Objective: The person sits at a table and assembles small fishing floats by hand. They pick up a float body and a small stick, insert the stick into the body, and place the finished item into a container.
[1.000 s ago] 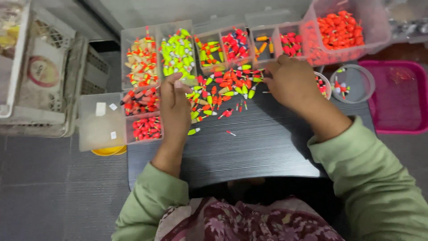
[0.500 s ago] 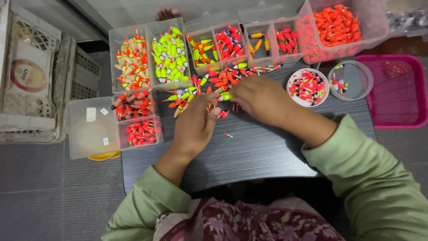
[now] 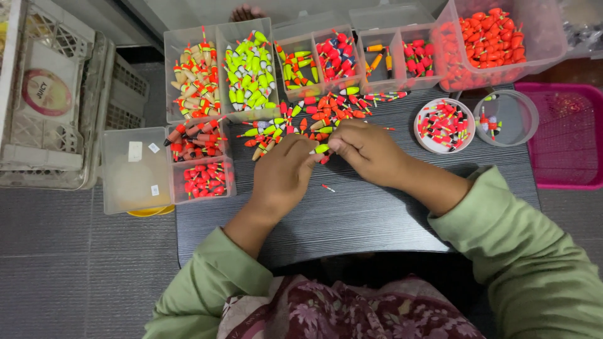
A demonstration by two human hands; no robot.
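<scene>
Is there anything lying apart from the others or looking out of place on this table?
One small red piece lies alone on the dark table, just below the left hand and right hand, apart from the loose pile of floats. Nothing else stands out.

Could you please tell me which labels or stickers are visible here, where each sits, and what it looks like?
Round label: on the white crate at far left; red ring, pale centre.
Square sticker: on the clear lidded box left of the table; plain white.
Two small stickers: same lid; white, tiny.
</scene>
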